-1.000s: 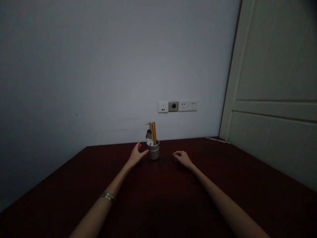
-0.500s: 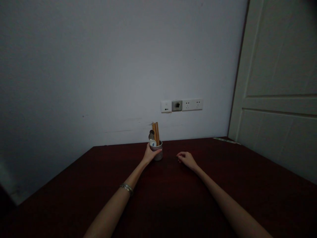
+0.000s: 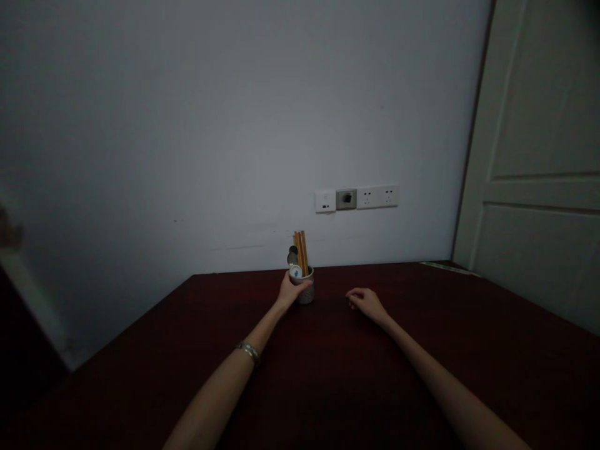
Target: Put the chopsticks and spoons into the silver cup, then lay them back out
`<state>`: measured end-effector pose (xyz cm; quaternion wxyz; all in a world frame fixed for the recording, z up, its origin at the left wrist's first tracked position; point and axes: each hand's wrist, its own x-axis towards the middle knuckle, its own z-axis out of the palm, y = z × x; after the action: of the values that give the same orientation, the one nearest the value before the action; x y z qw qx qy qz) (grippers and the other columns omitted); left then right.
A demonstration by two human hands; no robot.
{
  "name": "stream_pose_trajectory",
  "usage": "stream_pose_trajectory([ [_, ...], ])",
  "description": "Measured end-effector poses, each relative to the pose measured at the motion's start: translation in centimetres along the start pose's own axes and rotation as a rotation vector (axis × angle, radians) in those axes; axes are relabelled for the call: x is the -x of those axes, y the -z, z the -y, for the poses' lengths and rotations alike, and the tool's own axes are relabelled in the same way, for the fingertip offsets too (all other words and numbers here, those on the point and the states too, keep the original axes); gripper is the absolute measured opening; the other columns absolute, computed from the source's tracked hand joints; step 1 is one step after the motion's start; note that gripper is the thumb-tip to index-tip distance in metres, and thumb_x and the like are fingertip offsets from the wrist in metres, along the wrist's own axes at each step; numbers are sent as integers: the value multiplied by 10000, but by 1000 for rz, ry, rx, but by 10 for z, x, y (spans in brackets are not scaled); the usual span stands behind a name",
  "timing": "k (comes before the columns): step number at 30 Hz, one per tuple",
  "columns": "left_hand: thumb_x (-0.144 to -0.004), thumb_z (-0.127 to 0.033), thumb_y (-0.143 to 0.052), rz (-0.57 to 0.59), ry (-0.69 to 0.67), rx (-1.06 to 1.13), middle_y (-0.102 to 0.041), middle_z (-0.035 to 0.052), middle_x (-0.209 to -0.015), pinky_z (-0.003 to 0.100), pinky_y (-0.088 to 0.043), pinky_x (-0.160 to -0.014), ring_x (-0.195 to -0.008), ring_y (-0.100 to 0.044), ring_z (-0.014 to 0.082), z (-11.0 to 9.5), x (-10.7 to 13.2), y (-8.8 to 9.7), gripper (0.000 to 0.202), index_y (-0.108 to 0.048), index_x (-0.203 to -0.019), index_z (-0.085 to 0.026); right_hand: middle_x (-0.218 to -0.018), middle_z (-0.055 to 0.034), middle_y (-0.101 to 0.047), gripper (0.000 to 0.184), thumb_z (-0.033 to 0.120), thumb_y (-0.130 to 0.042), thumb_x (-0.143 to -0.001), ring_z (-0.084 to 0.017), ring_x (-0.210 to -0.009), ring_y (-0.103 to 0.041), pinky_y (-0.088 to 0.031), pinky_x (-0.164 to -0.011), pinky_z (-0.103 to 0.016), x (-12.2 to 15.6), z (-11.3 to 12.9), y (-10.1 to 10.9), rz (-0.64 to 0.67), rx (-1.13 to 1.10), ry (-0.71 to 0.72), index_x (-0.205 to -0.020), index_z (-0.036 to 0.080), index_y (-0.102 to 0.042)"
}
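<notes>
On the dark red table, near the wall, stands a grey utensil cup (image 3: 307,294). Several wooden chopsticks (image 3: 300,253) rise out of it, leaning slightly. Beside them are dark, rounded metal spoon ends (image 3: 292,255) and a white ceramic piece with a blue mark (image 3: 295,271), perhaps a spoon. My left hand (image 3: 290,291) grips the cup from the left, its thumb across the front near the rim; the other fingers are mostly hidden. To the right of the cup, apart from it, my right hand (image 3: 367,304) rests with fingers curled in, and no object shows in it.
The dark red table (image 3: 300,387) reaches back to a pale wall (image 3: 234,125) with switches and sockets (image 3: 377,196). A thin printed strip (image 3: 450,269) lies at the far right edge. A pale door (image 3: 544,150) stands at right; a blurred brownish shape (image 3: 9,231) shows at far left.
The view has turned slightly left, so the whole scene sits farther right. A blurred shape has come in at the left edge. Both hands keep about the same place relative to the cup.
</notes>
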<state>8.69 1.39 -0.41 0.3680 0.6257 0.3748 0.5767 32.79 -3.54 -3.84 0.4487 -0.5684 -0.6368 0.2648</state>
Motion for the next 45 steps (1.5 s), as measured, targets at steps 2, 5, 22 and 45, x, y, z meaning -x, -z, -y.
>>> stream_pose_trajectory([
  [2, -512, -312, -746, -24, 1, -15, -590, 120, -1011, 308, -427, -802, -910, -561, 192, -4, 1, 12, 571, -504, -996, -128, -581, -28, -624, 230, 266, -468, -687, -135, -518, -583, -432, -527, -217, 1, 2, 0, 3, 3, 0, -774, 122, -624],
  [5, -527, -321, -737, -74, 1, -70, -591, 118, -1008, 295, -431, -788, -902, -563, 190, -13, 3, 38, 556, -506, -995, -129, -585, -32, -629, 231, 273, -476, -686, -140, -525, -589, -436, -530, -219, 3, 3, 2, 2, 7, 4, -774, 119, -624],
  [22, -491, -375, -744, -430, 31, -373, -580, 117, -1024, 310, -431, -792, -928, -552, 209, -28, 45, 232, 630, -495, -1019, -136, -643, -74, -663, 277, 362, -542, -627, -187, -585, -622, -464, -544, -260, -1, -11, 6, 35, -1, -48, -762, 148, -653],
  [45, -480, -337, -753, -525, 43, -355, -560, 127, -1043, 308, -417, -810, -938, -539, 202, -13, 65, 259, 659, -475, -1039, -125, -707, -100, -669, 199, 264, -551, -668, -197, -650, -626, -449, -605, -248, 4, 1, 7, 44, 17, -184, -790, 137, -641],
])
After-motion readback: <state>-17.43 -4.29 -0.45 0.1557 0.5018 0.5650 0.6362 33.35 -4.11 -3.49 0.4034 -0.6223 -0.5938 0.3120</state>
